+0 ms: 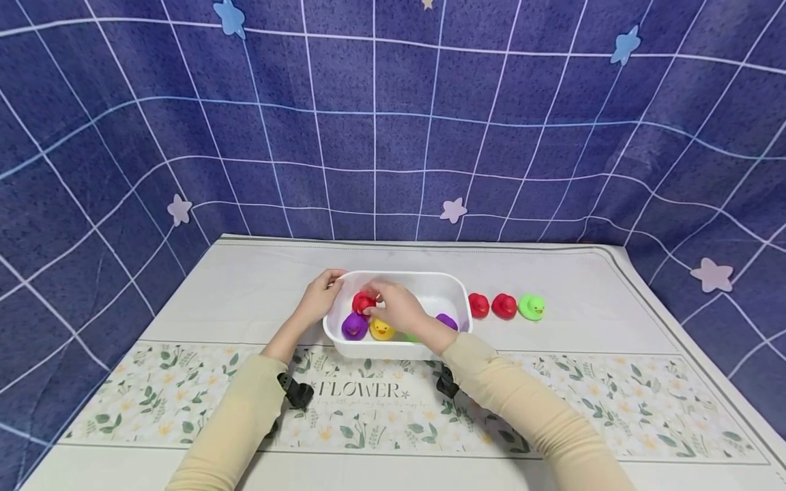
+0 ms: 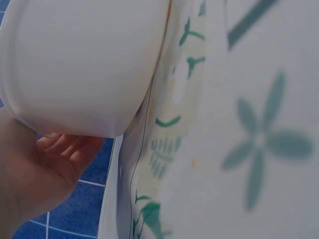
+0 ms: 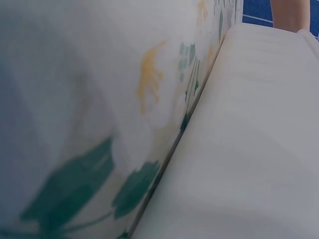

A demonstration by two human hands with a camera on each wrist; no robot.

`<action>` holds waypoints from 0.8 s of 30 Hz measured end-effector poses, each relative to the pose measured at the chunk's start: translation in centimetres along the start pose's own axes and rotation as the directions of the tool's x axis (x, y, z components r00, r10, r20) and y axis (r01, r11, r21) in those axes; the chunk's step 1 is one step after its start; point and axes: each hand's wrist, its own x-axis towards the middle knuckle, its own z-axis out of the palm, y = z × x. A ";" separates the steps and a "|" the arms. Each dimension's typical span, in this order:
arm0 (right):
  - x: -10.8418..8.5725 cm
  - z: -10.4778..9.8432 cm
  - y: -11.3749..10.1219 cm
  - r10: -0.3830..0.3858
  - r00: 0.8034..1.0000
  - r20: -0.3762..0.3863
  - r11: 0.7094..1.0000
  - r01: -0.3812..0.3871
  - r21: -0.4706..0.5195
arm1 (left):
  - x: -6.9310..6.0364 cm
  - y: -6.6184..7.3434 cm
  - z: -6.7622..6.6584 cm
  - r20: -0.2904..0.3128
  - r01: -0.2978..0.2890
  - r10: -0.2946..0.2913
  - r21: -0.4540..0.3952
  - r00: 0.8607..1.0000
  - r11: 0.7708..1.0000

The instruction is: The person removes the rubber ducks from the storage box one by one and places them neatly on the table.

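A white container (image 1: 393, 351) holds several rubber ducks. My left hand (image 1: 321, 296) grips its left end; in the left wrist view, the fingers of that hand (image 2: 55, 167) lie against the outside of the container (image 2: 79, 64). Inside, my right hand (image 1: 399, 308) pinches a red duck (image 1: 362, 301) near the left wall. A purple duck (image 1: 354, 327) and a yellow duck (image 1: 382, 330) sit just below it. Partly hidden by my right hand and wrist are a green duck (image 1: 412, 337) and another purple duck (image 1: 447, 321). The right wrist view shows the container's outer wall (image 3: 249, 134), not the hand.
Right of the container, two red ducks (image 1: 479, 305), (image 1: 504, 306) and a green duck (image 1: 531, 307) stand in a row on the table (image 1: 264, 262). A floral band (image 1: 368, 416) crosses the tabletop in front. Behind hangs a blue gridded curtain (image 1: 393, 150) with stars.
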 end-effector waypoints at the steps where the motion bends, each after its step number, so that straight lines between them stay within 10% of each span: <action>1: 0.0 0.0 0.0 -0.013 1.000 -0.007 1.000 0.013 -0.014 | 0.0 0.0 0.0 -0.001 0.000 0.000 -0.002 1.000 1.000; 24: 0.0 0.0 0.3 0.161 0.986 -0.048 0.987 -0.162 -0.013 | 0.0 0.1 0.0 -0.001 0.003 -0.003 0.005 1.000 1.000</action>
